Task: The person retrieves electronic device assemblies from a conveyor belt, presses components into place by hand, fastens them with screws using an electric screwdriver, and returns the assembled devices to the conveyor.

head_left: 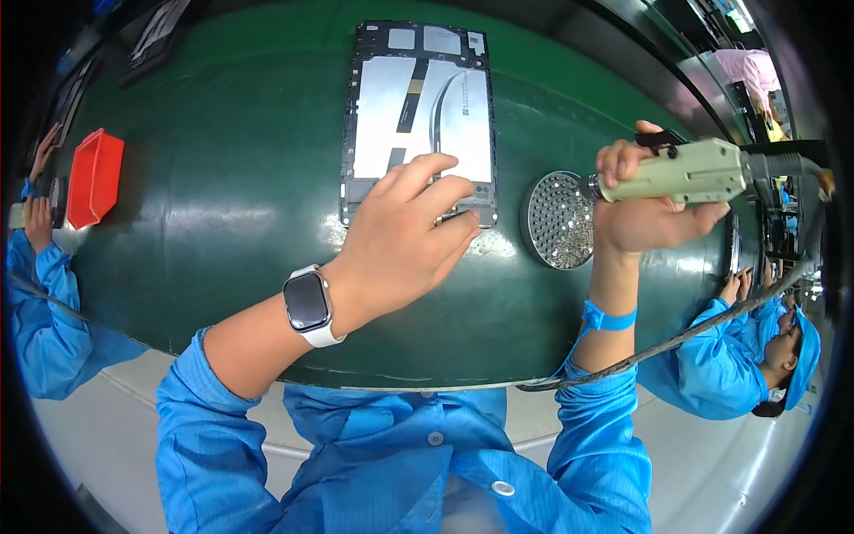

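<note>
An opened tablet lies on the green mat, showing its silver inner plate, dark frame and a black flat cable. Over its lower end is my left hand, fingers bent and spread apart, some fingertips touching the tablet; what lies beneath the palm is hidden. My right hand grips a pale green electric screwdriver, raised above the mat with its tip end toward the tablet. Just below that tip is a round screw dish with a grid of holes and many small loose screws.
A red plastic bin stands at the left. The screwdriver's thick cable runs down past my right forearm to the table edge. Co-workers in blue sit on both sides; a co-worker's hands show at far left. Dark panels lie at the back left.
</note>
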`<state>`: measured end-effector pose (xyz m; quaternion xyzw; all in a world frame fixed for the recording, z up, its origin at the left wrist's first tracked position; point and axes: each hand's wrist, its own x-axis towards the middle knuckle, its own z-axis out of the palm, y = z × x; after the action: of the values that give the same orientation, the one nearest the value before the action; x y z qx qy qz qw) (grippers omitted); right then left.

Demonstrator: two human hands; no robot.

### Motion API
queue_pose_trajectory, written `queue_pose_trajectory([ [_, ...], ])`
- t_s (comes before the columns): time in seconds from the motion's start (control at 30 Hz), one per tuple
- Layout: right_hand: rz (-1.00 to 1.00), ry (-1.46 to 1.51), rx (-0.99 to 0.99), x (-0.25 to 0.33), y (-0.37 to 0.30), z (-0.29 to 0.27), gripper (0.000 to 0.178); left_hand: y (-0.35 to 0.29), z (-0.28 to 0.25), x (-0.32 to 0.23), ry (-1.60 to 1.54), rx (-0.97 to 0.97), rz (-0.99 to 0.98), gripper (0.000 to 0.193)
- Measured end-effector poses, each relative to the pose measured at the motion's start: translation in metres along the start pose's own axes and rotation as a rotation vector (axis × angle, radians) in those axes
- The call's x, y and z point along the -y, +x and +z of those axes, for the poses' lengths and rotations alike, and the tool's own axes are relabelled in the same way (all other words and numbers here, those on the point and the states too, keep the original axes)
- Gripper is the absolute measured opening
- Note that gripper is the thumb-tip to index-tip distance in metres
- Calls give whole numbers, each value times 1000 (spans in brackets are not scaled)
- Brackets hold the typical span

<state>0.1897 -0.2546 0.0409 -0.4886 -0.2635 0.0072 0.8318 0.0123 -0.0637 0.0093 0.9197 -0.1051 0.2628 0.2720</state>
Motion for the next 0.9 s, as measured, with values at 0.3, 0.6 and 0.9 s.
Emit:
queue_pose_trajectory([
  [0.3,16,-160,-99,-16,4,-7,108,0,-1,-1,4,18,5,18],
  [0.6,7,-196,-26,-15,1,-20,103,-3,-2,-2,18,56,17,18],
  [0.9,11,-170,-21,-15,3,-17,102,-2,-8,-2,0,122,15,23],
])
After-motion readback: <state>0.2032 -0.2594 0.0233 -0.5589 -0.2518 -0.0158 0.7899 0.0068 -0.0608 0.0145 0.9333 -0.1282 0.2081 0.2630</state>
